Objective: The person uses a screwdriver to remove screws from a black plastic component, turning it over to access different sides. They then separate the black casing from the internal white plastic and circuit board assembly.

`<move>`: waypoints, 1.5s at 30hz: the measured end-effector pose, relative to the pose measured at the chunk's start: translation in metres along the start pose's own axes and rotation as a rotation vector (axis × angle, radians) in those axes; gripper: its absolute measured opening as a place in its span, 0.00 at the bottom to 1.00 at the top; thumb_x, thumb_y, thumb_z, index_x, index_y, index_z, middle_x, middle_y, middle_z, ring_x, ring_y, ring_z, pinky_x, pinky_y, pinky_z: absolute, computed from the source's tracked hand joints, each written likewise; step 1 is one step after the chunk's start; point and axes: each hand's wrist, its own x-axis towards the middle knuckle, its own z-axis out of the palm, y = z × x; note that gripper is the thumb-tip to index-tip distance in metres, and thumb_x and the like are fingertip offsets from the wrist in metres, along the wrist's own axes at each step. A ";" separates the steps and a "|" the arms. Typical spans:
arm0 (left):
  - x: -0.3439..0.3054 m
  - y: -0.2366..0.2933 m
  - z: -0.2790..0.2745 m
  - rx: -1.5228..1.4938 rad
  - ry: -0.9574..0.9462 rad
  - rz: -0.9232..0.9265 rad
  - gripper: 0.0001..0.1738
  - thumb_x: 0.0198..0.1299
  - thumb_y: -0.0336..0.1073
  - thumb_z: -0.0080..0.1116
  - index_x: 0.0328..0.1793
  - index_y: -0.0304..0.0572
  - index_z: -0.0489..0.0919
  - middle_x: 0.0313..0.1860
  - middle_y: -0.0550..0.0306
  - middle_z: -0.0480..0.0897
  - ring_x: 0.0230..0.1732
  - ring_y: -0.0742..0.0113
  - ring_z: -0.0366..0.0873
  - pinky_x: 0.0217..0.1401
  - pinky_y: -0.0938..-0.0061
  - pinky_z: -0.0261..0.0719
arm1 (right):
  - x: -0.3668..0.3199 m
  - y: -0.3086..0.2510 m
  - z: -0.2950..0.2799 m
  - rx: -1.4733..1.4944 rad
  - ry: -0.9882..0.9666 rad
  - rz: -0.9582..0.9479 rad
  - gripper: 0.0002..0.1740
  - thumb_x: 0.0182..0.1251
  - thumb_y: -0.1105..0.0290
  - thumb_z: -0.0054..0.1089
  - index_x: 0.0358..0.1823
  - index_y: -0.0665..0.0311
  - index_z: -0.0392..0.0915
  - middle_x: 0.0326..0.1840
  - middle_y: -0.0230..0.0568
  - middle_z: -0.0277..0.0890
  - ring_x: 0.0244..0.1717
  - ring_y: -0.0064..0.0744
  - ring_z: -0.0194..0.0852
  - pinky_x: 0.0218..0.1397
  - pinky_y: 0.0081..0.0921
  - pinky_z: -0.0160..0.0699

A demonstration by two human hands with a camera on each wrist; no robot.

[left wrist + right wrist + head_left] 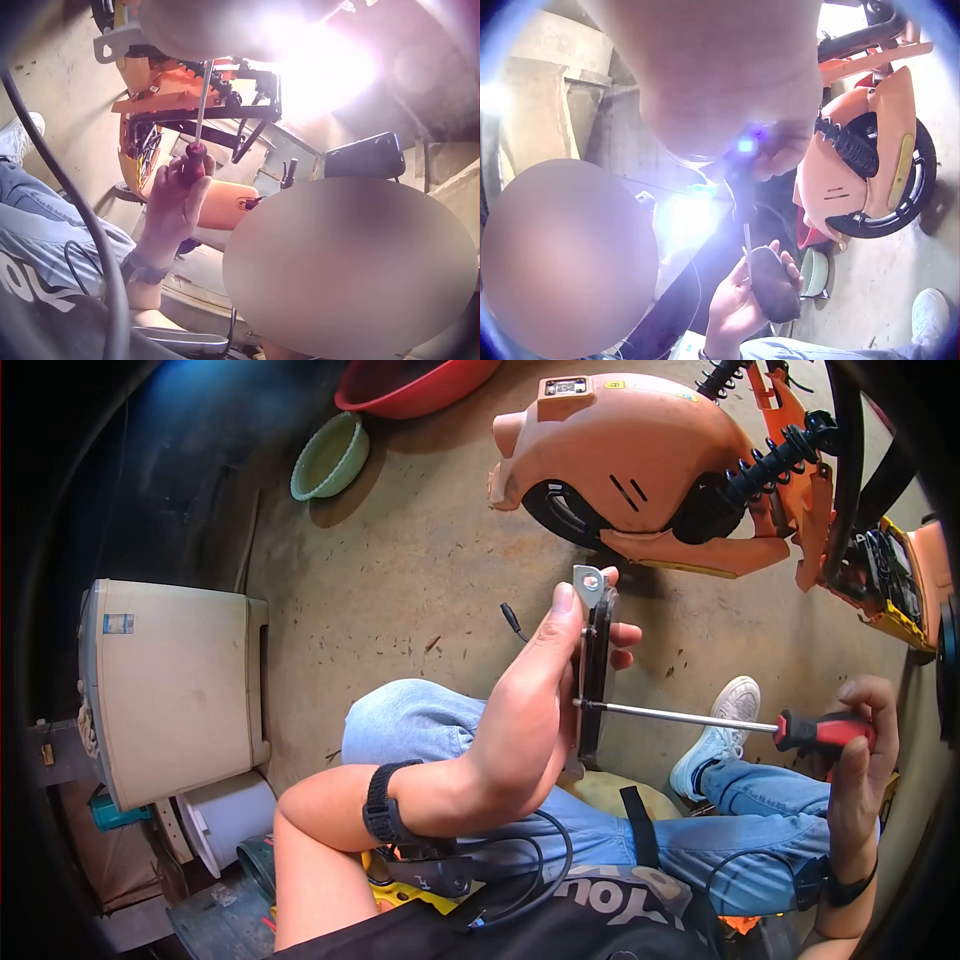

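Note:
My left hand [530,710] grips a dark, flat part [597,680] with a metal bracket [590,584] at its top, thumb beside the bracket. The right hand [862,770] holds a red and black screwdriver [822,732]; its shaft runs across to the side of the dark part, where the tip meets a small screw. In the left wrist view the right hand [171,206] has its fingers round the screwdriver handle [193,163]. The right wrist view shows the dark part's broad face [774,285] in the left hand [735,306].
An orange scooter body [630,450] with black springs stands at the upper right. A green basin [330,455] and a red basin [410,385] lie on the floor at the top. A white box [175,690] stands at the left. Cables hang over the lap.

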 end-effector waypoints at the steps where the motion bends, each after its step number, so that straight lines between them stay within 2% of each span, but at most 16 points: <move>1: 0.000 -0.001 0.000 0.001 0.000 0.000 0.33 0.79 0.59 0.29 0.78 0.45 0.63 0.55 0.54 0.79 0.55 0.67 0.74 0.60 0.70 0.71 | 0.000 -0.002 -0.001 0.000 0.000 0.000 0.43 0.62 0.28 0.56 0.56 0.64 0.67 0.38 0.37 0.71 0.31 0.16 0.68 0.27 0.13 0.63; 3: 0.000 -0.003 0.001 0.012 -0.010 -0.004 0.33 0.79 0.59 0.29 0.78 0.45 0.63 0.54 0.53 0.80 0.55 0.66 0.74 0.60 0.69 0.71 | 0.001 -0.008 -0.004 0.071 -0.070 0.119 0.43 0.65 0.26 0.49 0.52 0.64 0.69 0.34 0.34 0.70 0.27 0.14 0.65 0.25 0.11 0.60; 5: 0.001 -0.003 0.001 0.019 -0.005 0.010 0.33 0.79 0.58 0.29 0.78 0.45 0.63 0.54 0.53 0.80 0.55 0.66 0.74 0.60 0.69 0.71 | 0.002 -0.014 0.003 0.102 -0.063 0.174 0.42 0.64 0.28 0.54 0.54 0.63 0.68 0.32 0.34 0.68 0.28 0.15 0.64 0.27 0.13 0.61; 8: 0.001 -0.002 -0.001 0.019 0.006 0.033 0.33 0.79 0.58 0.29 0.78 0.45 0.63 0.54 0.53 0.80 0.55 0.66 0.74 0.61 0.69 0.72 | 0.006 -0.016 0.016 0.090 -0.026 -0.022 0.39 0.61 0.38 0.62 0.59 0.63 0.66 0.36 0.36 0.68 0.32 0.20 0.66 0.35 0.18 0.65; 12: 0.001 -0.004 -0.002 0.025 0.007 0.043 0.33 0.79 0.58 0.29 0.78 0.45 0.62 0.54 0.53 0.80 0.55 0.66 0.74 0.61 0.69 0.72 | 0.004 -0.015 0.020 0.071 0.054 -0.093 0.39 0.60 0.36 0.63 0.56 0.63 0.67 0.38 0.36 0.67 0.33 0.21 0.67 0.36 0.18 0.66; 15: 0.001 -0.004 -0.003 0.023 0.002 0.021 0.33 0.79 0.58 0.28 0.78 0.46 0.62 0.55 0.53 0.80 0.55 0.66 0.74 0.61 0.69 0.72 | 0.004 -0.007 0.012 -0.049 0.076 -0.157 0.40 0.61 0.31 0.59 0.53 0.62 0.68 0.39 0.35 0.65 0.33 0.20 0.66 0.36 0.17 0.66; 17: -0.002 -0.003 0.000 0.028 0.001 0.003 0.33 0.79 0.58 0.28 0.78 0.46 0.62 0.55 0.53 0.80 0.55 0.66 0.74 0.61 0.68 0.72 | -0.002 -0.002 -0.002 0.002 -0.046 -0.017 0.42 0.62 0.25 0.52 0.50 0.61 0.69 0.38 0.34 0.65 0.29 0.17 0.65 0.30 0.14 0.64; 18: -0.002 -0.003 0.001 0.032 0.001 -0.014 0.33 0.79 0.58 0.28 0.78 0.46 0.62 0.55 0.53 0.80 0.55 0.66 0.74 0.61 0.68 0.72 | 0.000 0.008 -0.003 -0.105 0.002 -0.084 0.43 0.64 0.23 0.46 0.50 0.61 0.69 0.35 0.34 0.65 0.24 0.14 0.64 0.23 0.13 0.59; 21: -0.001 -0.004 0.000 0.042 -0.008 -0.001 0.33 0.79 0.58 0.28 0.78 0.46 0.62 0.56 0.53 0.80 0.56 0.66 0.73 0.61 0.68 0.72 | 0.000 -0.004 -0.005 0.006 -0.122 0.049 0.44 0.64 0.23 0.44 0.51 0.62 0.68 0.35 0.34 0.66 0.24 0.15 0.65 0.22 0.14 0.59; 22: -0.001 -0.004 0.000 0.044 -0.008 -0.002 0.33 0.79 0.58 0.28 0.78 0.46 0.62 0.56 0.53 0.80 0.56 0.66 0.73 0.61 0.68 0.72 | 0.000 -0.009 -0.007 0.042 -0.145 0.129 0.44 0.63 0.25 0.51 0.54 0.62 0.66 0.39 0.36 0.66 0.32 0.19 0.69 0.33 0.16 0.69; 25: 0.000 -0.004 -0.001 0.028 0.009 0.024 0.33 0.79 0.58 0.28 0.79 0.46 0.61 0.56 0.53 0.80 0.56 0.65 0.74 0.61 0.67 0.72 | 0.003 -0.012 0.015 0.008 -0.023 -0.100 0.43 0.59 0.31 0.61 0.57 0.62 0.63 0.42 0.38 0.66 0.39 0.24 0.70 0.45 0.21 0.72; 27: 0.001 -0.005 -0.003 0.024 0.002 0.033 0.33 0.79 0.57 0.28 0.79 0.46 0.61 0.55 0.53 0.80 0.56 0.64 0.74 0.62 0.67 0.73 | 0.002 -0.013 0.013 0.069 -0.031 -0.088 0.43 0.56 0.37 0.68 0.59 0.61 0.62 0.42 0.39 0.66 0.41 0.27 0.69 0.51 0.23 0.71; 33: 0.000 -0.005 -0.003 0.032 -0.004 0.019 0.33 0.79 0.57 0.28 0.78 0.45 0.61 0.55 0.52 0.80 0.56 0.64 0.74 0.61 0.67 0.73 | -0.005 -0.002 -0.003 -0.003 -0.094 -0.060 0.41 0.60 0.31 0.63 0.52 0.62 0.65 0.41 0.38 0.67 0.37 0.23 0.72 0.40 0.20 0.72; 37: -0.001 -0.006 -0.001 0.018 0.000 0.006 0.32 0.80 0.57 0.28 0.78 0.45 0.62 0.55 0.51 0.80 0.56 0.64 0.74 0.61 0.67 0.74 | -0.005 0.004 -0.005 0.133 -0.158 0.142 0.46 0.58 0.23 0.57 0.51 0.63 0.65 0.38 0.34 0.68 0.19 0.14 0.66 0.22 0.10 0.60; 40: 0.001 -0.006 -0.002 0.018 0.011 0.019 0.33 0.80 0.57 0.28 0.78 0.44 0.62 0.55 0.51 0.80 0.56 0.64 0.74 0.61 0.67 0.74 | -0.001 -0.012 0.011 0.050 -0.059 0.009 0.44 0.58 0.30 0.63 0.53 0.63 0.65 0.38 0.36 0.67 0.33 0.21 0.68 0.39 0.19 0.67; 45: 0.002 -0.007 -0.001 0.040 0.017 0.038 0.33 0.79 0.58 0.28 0.78 0.44 0.62 0.54 0.51 0.80 0.56 0.64 0.74 0.61 0.67 0.74 | 0.000 -0.012 0.020 0.061 0.059 -0.143 0.39 0.60 0.34 0.63 0.51 0.63 0.65 0.38 0.36 0.65 0.37 0.25 0.66 0.44 0.22 0.66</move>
